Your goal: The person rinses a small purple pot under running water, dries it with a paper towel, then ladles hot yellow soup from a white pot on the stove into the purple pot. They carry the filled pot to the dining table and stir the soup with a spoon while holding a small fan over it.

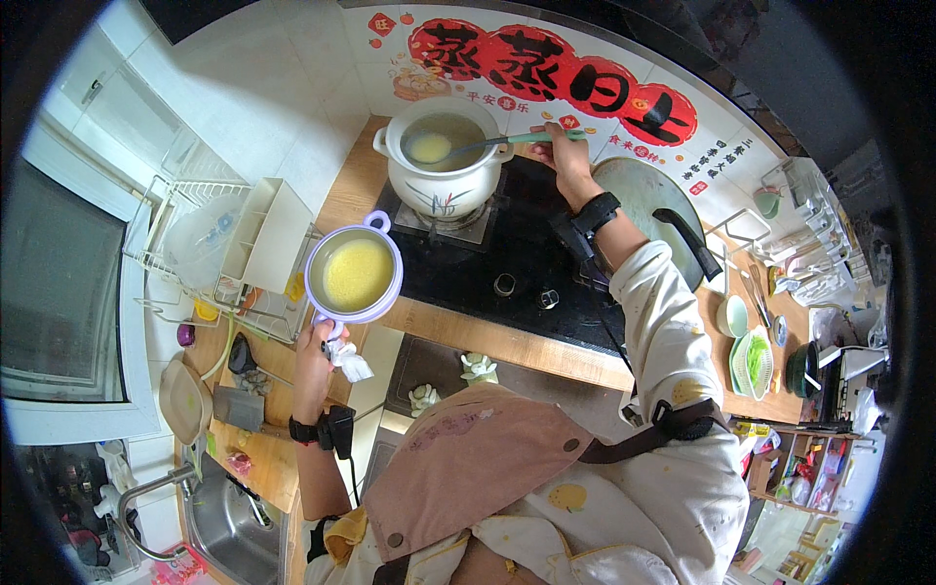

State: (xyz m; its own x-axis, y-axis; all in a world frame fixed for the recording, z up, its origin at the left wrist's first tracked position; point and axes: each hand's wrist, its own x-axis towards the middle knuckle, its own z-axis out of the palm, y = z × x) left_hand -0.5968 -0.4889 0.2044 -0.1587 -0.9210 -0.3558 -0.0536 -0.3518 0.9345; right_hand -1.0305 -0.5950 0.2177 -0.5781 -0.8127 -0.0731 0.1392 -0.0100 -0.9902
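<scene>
My left hand (313, 355) grips one loop handle of a lavender two-handled bowl (401, 281), with a crumpled white tissue or cloth (349, 361) at the fingers. Yellow grainy porridge (357, 274) fills much of the bowl, which is held beside the left front of the hob. In my right hand (567, 157) is a ladle (528, 137) with a green handle and dark shaft. Its head lies inside a white ceramic pot (442, 191) with a painted plant, and yellow porridge shows in it. Cloudy liquid surrounds the ladle head. The pot sits on the left burner.
A black hob (468, 274) has a large lidded pan (643, 197) at right. Left are a dish rack (274, 234), a cleaver (239, 408) on the worktop and a steel sink (238, 537). Right stand a green bowl (732, 316) and a basket of greens (753, 362).
</scene>
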